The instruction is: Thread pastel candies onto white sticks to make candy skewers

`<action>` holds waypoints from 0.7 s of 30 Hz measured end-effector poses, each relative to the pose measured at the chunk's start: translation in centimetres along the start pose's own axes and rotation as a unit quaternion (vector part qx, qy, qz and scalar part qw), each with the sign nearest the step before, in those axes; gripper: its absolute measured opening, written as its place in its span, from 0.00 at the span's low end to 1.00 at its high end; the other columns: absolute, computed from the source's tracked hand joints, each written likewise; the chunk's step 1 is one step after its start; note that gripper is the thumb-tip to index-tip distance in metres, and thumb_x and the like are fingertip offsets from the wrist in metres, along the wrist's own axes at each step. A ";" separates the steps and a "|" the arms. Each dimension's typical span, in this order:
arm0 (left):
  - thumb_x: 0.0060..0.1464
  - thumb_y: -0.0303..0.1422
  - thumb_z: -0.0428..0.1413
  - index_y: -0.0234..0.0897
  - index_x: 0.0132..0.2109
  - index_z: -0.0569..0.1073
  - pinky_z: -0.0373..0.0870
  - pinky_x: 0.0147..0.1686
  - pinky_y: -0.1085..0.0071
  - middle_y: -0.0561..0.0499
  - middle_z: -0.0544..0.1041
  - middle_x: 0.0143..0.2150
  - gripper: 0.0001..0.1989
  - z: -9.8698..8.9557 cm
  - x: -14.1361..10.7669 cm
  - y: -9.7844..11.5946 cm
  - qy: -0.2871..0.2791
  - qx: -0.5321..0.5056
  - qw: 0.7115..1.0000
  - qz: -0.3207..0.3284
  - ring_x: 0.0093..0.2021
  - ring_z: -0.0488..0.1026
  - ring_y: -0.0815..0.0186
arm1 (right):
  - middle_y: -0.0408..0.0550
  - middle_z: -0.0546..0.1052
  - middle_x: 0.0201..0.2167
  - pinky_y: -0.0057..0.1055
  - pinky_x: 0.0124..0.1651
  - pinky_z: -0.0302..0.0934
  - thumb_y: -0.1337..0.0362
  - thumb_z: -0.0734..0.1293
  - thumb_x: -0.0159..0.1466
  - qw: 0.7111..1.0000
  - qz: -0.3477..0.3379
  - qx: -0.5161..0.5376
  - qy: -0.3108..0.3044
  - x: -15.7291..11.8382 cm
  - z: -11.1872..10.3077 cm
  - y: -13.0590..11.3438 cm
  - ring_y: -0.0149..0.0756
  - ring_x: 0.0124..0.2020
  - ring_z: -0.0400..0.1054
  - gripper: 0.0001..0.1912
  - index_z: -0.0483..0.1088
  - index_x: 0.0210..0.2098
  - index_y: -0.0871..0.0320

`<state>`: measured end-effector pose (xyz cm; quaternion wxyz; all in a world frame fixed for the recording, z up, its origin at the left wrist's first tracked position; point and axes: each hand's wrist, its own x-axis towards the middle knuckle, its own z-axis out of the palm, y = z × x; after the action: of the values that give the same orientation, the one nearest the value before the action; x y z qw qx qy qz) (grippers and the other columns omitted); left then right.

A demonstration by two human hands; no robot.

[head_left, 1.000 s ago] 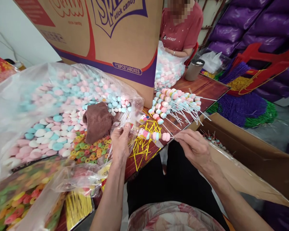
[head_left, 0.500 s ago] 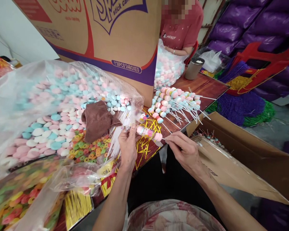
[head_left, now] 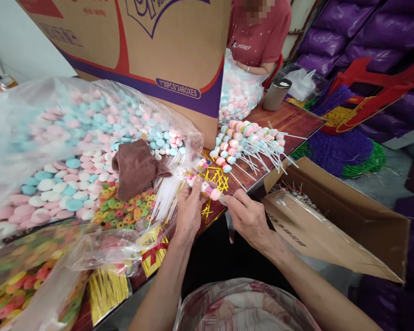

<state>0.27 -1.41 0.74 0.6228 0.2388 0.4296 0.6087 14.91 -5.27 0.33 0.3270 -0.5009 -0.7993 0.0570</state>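
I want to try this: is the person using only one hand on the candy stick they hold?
No, the left hand holds the candy stick partway along, while the right hand pinches at one end.

A grey tumbler (head_left: 276,97) stands on the worktop (head_left: 298,116) near a co-worker (head_left: 257,39) in a red shirt. On the right, glossy purple sacks (head_left: 341,20) are stacked behind a red frame (head_left: 396,82); purple and green strands (head_left: 341,149) lie below.

The tall carton (head_left: 170,53) reads "1*30PCS*24BOXES" on its purple band (head_left: 207,105) and, in red higher up, "stick candy". A co-worker's red T-shirt (head_left: 258,34) appears to say "MICKEY" — a yellow packet (head_left: 152,248) shows "TWIS" — and the open cardboard box (head_left: 317,236) bears blurred dark characters.
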 end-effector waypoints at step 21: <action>0.58 0.45 0.59 0.34 0.41 0.76 0.73 0.45 0.67 0.44 0.80 0.41 0.17 -0.9 -0.6 -0.5 -0.104 -0.057 0.990 -0.075 0.44 0.77 0.61 | 0.48 0.76 0.32 0.27 0.29 0.62 0.61 0.66 0.63 0.820 0.308 0.480 0.049 1.3 2.9 -3.6 0.31 0.28 0.66 0.12 0.79 0.41 0.58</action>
<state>-0.15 -2.31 -0.03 0.7209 0.2318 0.3438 0.5553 10.12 -5.28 0.20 0.5306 -0.5023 -0.4579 0.5064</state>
